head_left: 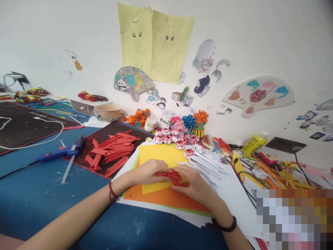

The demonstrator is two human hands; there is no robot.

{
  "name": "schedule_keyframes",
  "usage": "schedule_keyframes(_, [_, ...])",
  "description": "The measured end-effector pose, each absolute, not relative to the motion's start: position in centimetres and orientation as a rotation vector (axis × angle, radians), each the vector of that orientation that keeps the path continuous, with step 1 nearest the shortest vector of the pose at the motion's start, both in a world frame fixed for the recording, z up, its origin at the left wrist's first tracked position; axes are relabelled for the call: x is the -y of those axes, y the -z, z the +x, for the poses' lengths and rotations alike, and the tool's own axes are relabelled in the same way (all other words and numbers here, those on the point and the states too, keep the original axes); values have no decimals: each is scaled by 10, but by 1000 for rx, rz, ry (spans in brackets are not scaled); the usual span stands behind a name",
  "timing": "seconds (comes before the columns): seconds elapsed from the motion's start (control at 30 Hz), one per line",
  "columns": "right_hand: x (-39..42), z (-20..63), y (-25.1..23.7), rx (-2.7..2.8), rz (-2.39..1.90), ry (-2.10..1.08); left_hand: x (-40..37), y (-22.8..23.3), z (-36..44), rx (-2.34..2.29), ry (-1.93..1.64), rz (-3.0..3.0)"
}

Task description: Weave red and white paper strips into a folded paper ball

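Observation:
My left hand (151, 172) is closed on the left end of a folded red paper piece (173, 177), just over the stacked sheets. The right end of that piece fans out into several folded points. Thumb and fingers of my right hand (189, 182) curve around this fanned end, seeming to touch its edges. Beneath both hands lie a yellow sheet (153, 152) and an orange sheet (156, 199), with green and white paper under them. A pile of folded red paper strips (114, 149) rests on a dark mat to the left.
A blue hot glue gun (62, 152) lies left on the blue table (99, 215). Red-and-white paper pieces (166, 136), paper flowers (188, 121) and white folded strips (208, 165) sit behind the sheets. A yellow bottle (253, 144) stands among paper scraps at right.

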State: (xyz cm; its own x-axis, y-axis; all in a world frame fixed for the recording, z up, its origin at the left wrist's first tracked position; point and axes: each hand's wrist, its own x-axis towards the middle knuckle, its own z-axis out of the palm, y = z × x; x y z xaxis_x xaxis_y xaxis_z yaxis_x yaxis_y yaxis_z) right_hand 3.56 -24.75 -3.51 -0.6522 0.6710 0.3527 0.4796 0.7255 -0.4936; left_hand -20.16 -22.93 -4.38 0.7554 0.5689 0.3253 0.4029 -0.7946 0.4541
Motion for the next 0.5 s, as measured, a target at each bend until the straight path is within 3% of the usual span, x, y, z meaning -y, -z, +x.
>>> schedule_keyframes(0.5, [246,44,24,2244,-782,-911,244,40,-189,-659,-719,2151])
